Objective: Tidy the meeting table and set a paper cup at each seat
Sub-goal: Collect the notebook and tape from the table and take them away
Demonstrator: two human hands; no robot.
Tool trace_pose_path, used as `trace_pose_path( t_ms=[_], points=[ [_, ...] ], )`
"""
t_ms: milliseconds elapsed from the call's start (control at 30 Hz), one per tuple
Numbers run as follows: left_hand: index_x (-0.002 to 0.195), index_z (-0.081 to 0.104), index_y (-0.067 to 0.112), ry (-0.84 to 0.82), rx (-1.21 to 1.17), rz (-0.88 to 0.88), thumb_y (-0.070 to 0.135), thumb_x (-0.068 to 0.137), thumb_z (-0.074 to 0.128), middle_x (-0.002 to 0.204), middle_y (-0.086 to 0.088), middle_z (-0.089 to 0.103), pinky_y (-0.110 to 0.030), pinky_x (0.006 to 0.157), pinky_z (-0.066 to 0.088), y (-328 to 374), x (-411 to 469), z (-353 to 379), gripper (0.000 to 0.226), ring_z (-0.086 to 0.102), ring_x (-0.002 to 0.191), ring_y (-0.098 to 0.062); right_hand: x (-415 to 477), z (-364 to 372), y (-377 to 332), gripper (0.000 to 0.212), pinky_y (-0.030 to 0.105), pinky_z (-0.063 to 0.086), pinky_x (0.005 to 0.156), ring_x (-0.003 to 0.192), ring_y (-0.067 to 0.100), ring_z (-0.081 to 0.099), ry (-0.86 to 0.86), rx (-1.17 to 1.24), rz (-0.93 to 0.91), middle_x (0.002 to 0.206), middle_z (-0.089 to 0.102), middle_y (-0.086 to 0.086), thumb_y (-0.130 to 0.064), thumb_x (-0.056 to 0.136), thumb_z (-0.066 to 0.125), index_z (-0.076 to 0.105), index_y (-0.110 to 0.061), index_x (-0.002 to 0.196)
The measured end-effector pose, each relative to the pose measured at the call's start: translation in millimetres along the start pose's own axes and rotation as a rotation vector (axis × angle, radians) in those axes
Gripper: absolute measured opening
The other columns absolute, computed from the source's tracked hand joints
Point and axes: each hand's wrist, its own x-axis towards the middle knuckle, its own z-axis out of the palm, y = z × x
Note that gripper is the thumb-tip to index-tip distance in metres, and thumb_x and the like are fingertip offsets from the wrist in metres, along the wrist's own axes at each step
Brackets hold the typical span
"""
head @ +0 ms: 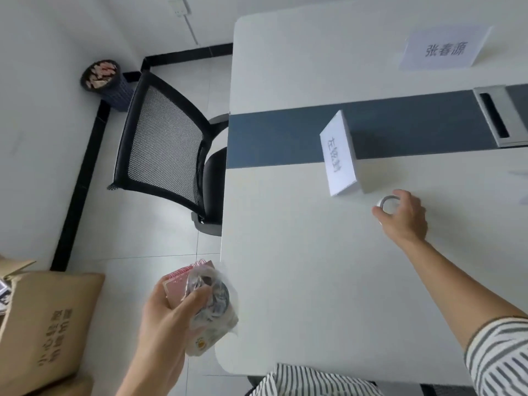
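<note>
My right hand (405, 215) reaches across the white meeting table (300, 252) and closes around a white paper cup (388, 203) that stands upright just right of a folded name card (340, 158). My left hand (168, 315) hovers off the table's left edge. It grips a bundle: a pink spiral notebook (178, 281) together with crumpled clear plastic wrappers (213, 298). A second name card (443, 48) stands at the far side of the table.
A black mesh office chair (168, 144) is pushed against the table's left end. A dark waste bin (104, 81) full of litter stands in the room's corner. Cardboard boxes (48, 327) sit on the floor at lower left. A metal cable port (497, 115) lies in the table's blue centre strip.
</note>
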Motion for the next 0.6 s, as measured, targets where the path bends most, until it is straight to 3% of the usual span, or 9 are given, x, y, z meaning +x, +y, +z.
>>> trace_pose_path(
  t_ms=[133,233,367,500,600],
  points=[
    [0.109,0.063,0.003,-0.1,-0.01,0.018,0.012,0.061,0.074,0.096,-0.027,0.07,-0.043,0.061,0.057,16.9,26.8,-2.1,0.05,0.071,0.075,-0.034,-43.8,-24.4,-56.1,0.031,0.031,0.044,0.072,0.087,0.026,0.055,-0.11,0.704,0.156,0.101,0.057,0.005,-0.029,0.083,0.062,0.054,-0.006,0.102],
    [0.108,0.061,0.003,-0.174,-0.021,0.002,0.011,0.065,0.069,0.092,-0.025,0.069,-0.046,0.061,0.057,22.8,42.3,-8.6,0.044,0.07,0.071,-0.033,-99.9,-36.6,-93.9,0.018,0.031,0.047,0.066,0.081,0.02,0.051,-0.198,0.983,0.185,0.089,0.05,0.006,-0.029,0.085,0.059,0.053,-0.012,0.086],
    [0.103,0.061,0.003,-0.306,0.052,0.025,0.015,0.065,0.07,0.089,-0.023,0.07,-0.046,0.063,0.057,29.6,56.4,-25.4,0.041,0.071,0.072,-0.032,-183.1,-41.8,-129.4,0.017,0.033,0.048,0.072,0.088,0.021,0.059,-0.185,1.132,0.216,0.091,0.059,0.004,-0.033,0.073,0.058,0.058,-0.017,0.079],
    [0.099,0.065,0.005,-0.466,0.173,0.062,0.028,0.065,0.076,0.09,-0.023,0.072,-0.056,0.069,0.058,43.8,64.8,-52.2,0.043,0.07,0.077,-0.038,-263.0,-38.2,-157.0,0.025,0.038,0.052,0.074,0.093,0.022,0.063,-0.208,1.234,0.209,0.078,0.064,0.001,-0.02,0.09,0.049,0.059,-0.013,0.068],
    [0.099,0.064,0.005,-0.561,0.272,0.1,0.038,0.063,0.078,0.088,-0.021,0.072,-0.054,0.07,0.057,46.8,68.7,-72.0,0.051,0.07,0.074,-0.035,-318.0,-29.3,-180.0,0.029,0.039,0.054,0.083,0.093,0.023,0.068,-0.149,1.18,0.121,0.07,0.072,-0.001,-0.019,0.09,0.049,0.059,-0.009,0.065]
  ],
)
